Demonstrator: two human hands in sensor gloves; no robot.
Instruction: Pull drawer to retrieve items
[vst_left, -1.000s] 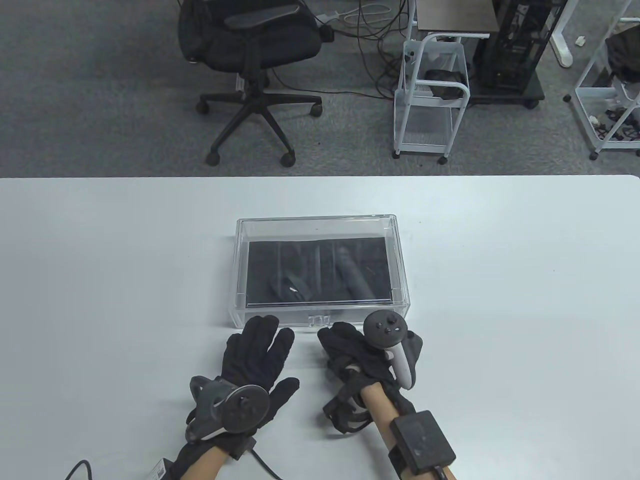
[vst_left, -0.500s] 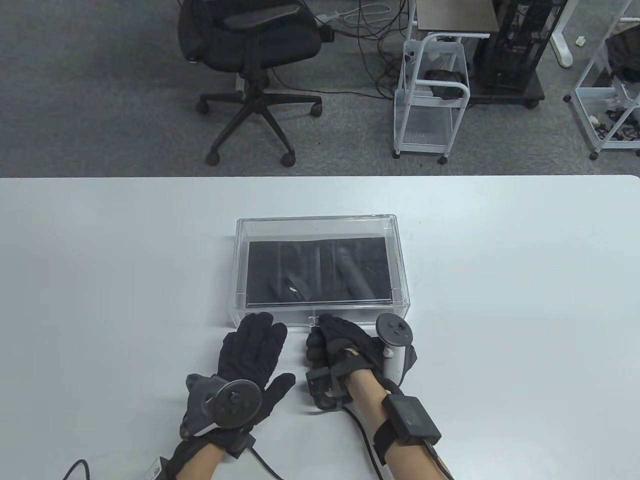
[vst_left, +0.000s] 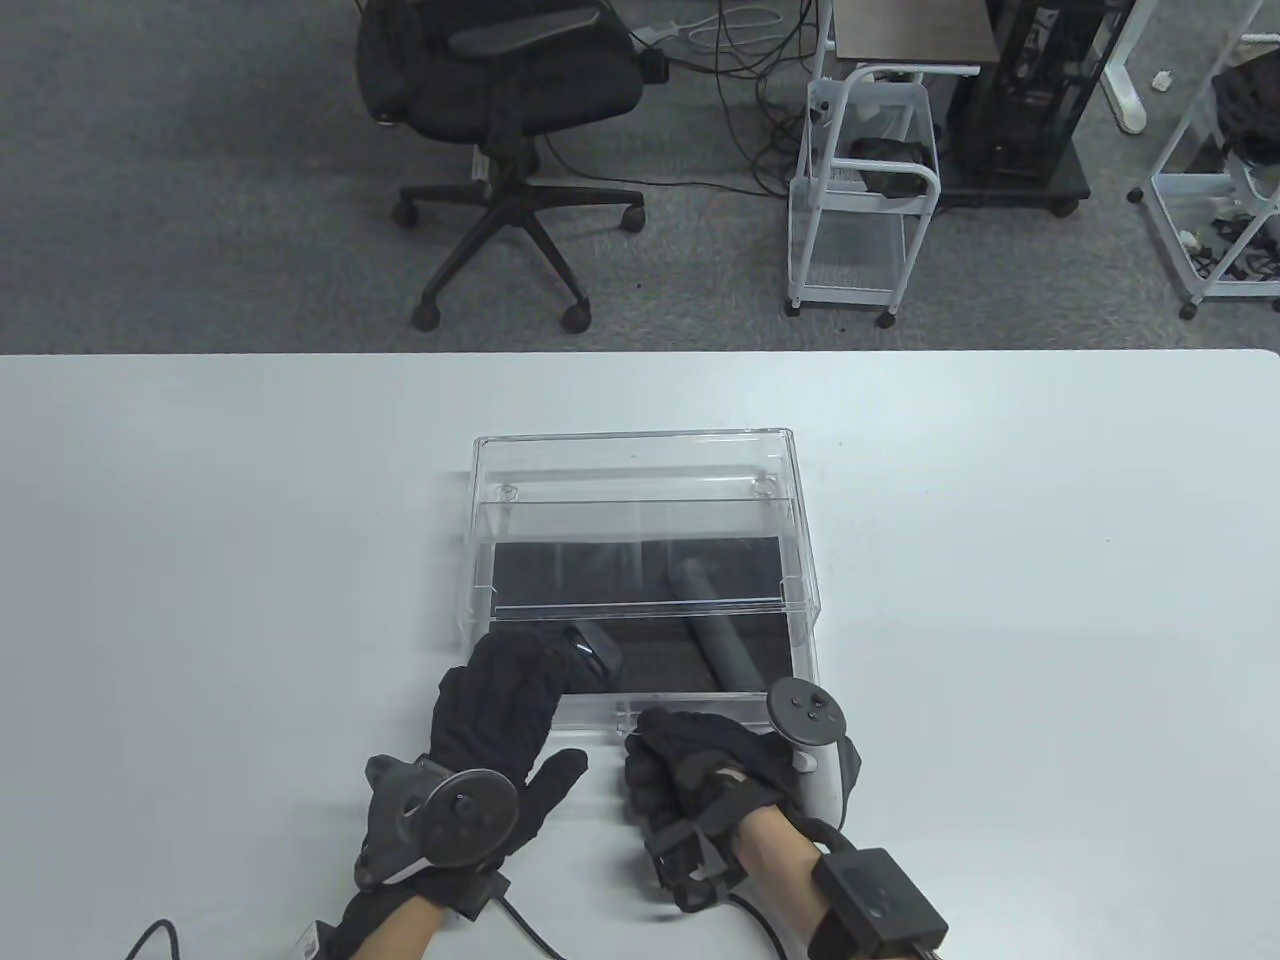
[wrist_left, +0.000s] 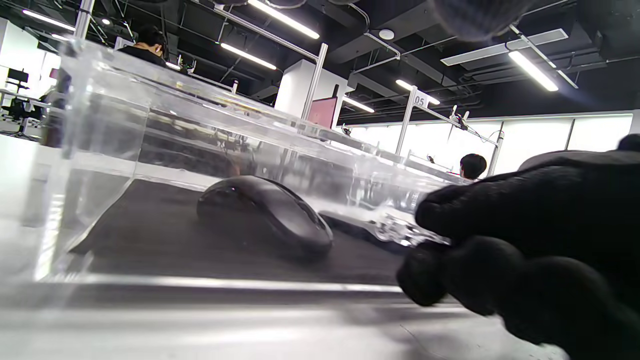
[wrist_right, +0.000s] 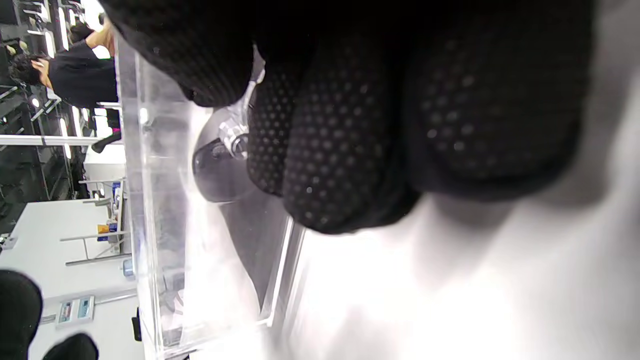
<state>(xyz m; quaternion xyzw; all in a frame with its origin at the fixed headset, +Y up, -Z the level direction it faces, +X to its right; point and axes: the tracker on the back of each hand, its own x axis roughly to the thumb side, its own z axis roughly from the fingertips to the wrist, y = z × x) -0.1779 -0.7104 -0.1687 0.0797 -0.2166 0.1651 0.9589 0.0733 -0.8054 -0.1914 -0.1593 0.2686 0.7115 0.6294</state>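
A clear acrylic box (vst_left: 640, 465) stands mid-table with its drawer (vst_left: 700, 700) pulled partway out toward me. On the drawer's black liner lie a black mouse (vst_left: 598, 652) at the left and a grey cylinder (vst_left: 718, 635) at the right. My right hand (vst_left: 655, 745) grips the small clear handle on the drawer's front, fingers curled. It also shows in the left wrist view (wrist_left: 525, 250). My left hand (vst_left: 515, 665) lies open and flat, its fingers resting on the drawer's front left corner beside the mouse (wrist_left: 270, 215).
The white table (vst_left: 1000, 560) runs wide on both sides of the box. A black office chair (vst_left: 500, 90), a white wire cart (vst_left: 865, 190) and cables stand on the grey carpet beyond the far edge.
The right hand closed on the handle and drew the drawer out toward me, and the mouse and cylinder came forward with it. The left hand's fingers moved onto the drawer's front left.
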